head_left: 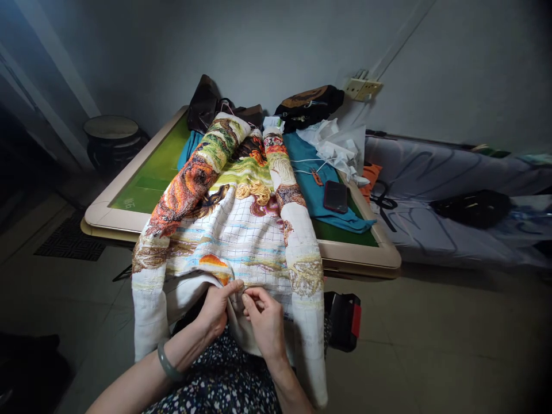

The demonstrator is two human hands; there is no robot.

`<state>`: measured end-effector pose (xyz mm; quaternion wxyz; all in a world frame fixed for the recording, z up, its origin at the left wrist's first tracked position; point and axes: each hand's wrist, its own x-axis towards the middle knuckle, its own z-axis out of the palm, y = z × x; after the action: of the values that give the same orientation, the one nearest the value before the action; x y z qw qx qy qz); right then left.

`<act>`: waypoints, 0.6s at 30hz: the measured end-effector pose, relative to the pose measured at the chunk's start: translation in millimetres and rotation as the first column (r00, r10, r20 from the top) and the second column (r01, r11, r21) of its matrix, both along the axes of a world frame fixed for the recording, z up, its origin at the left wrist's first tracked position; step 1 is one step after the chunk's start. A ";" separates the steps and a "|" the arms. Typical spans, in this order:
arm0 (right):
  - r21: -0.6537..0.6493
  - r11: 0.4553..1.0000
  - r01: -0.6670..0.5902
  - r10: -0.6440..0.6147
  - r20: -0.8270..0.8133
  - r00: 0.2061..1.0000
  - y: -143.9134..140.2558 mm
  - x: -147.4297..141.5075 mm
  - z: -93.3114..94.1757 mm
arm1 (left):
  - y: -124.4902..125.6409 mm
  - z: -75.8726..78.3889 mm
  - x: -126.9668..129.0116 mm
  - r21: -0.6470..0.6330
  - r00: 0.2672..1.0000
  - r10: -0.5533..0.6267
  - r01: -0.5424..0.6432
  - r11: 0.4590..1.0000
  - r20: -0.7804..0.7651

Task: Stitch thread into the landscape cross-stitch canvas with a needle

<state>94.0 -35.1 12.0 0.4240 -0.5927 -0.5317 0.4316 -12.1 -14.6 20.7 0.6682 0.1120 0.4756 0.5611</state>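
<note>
A large cross-stitch fabric (254,236) with a printed grid and partly stitched coloured patterns drapes from the table down over my lap. Its sides are rolled into a thick left roll (190,190) and a right roll (302,259). My left hand (215,307) grips the near part of the cloth, thumb on top and fingers underneath, just below an orange stitched patch (214,262). Close beside it, my right hand (265,319) pinches thumb and forefinger together at the cloth; what they hold is too small to make out. Yellow thread skeins (259,190) lie on the fabric.
The green-topped table (114,215) has a raised pale rim. On it lie a teal cloth (308,155), a phone (335,196), crumpled white plastic (336,146) and dark bags (310,106). A covered sofa (409,215) stands right, a round stool (111,129) left.
</note>
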 end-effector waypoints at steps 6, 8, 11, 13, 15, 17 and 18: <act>0.005 0.999 0.037 -0.037 -0.041 0.998 1.8 -2.3 -0.9 | 1.3 2.9 0.2 -0.023 1.000 -0.013 0.013 1.000 -0.002; 0.005 0.999 0.047 -0.046 -0.053 0.998 1.7 -3.0 0.9 | 1.3 3.7 0.2 -0.029 1.000 -0.020 0.020 0.999 0.006; -0.011 0.999 0.043 -0.044 -0.071 0.997 1.5 -2.8 5.7 | 1.0 4.5 0.5 -0.038 1.000 -0.015 0.016 0.999 0.021; -0.043 0.998 0.036 -0.040 -0.100 0.994 1.8 -2.1 9.0 | 0.6 4.8 0.6 -0.034 0.999 -0.015 0.016 0.999 0.029; -0.082 0.996 0.027 -0.038 -0.140 0.989 2.3 -1.2 11.3 | 0.4 5.2 0.6 -0.031 0.999 -0.024 0.025 0.999 0.031; -0.117 0.993 0.014 -0.035 -0.175 0.984 2.8 -0.5 12.1 | 0.3 5.4 0.5 -0.033 0.999 -0.028 0.029 0.999 0.030; -0.131 0.991 0.009 -0.033 -0.188 0.982 3.1 -0.2 12.0 | 0.2 5.2 0.4 -0.032 0.999 -0.027 0.028 0.999 0.031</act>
<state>93.8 -32.1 24.0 0.4381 -0.5805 -0.4534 0.5152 -11.7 -14.3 25.9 0.6847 0.0993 0.4728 0.5456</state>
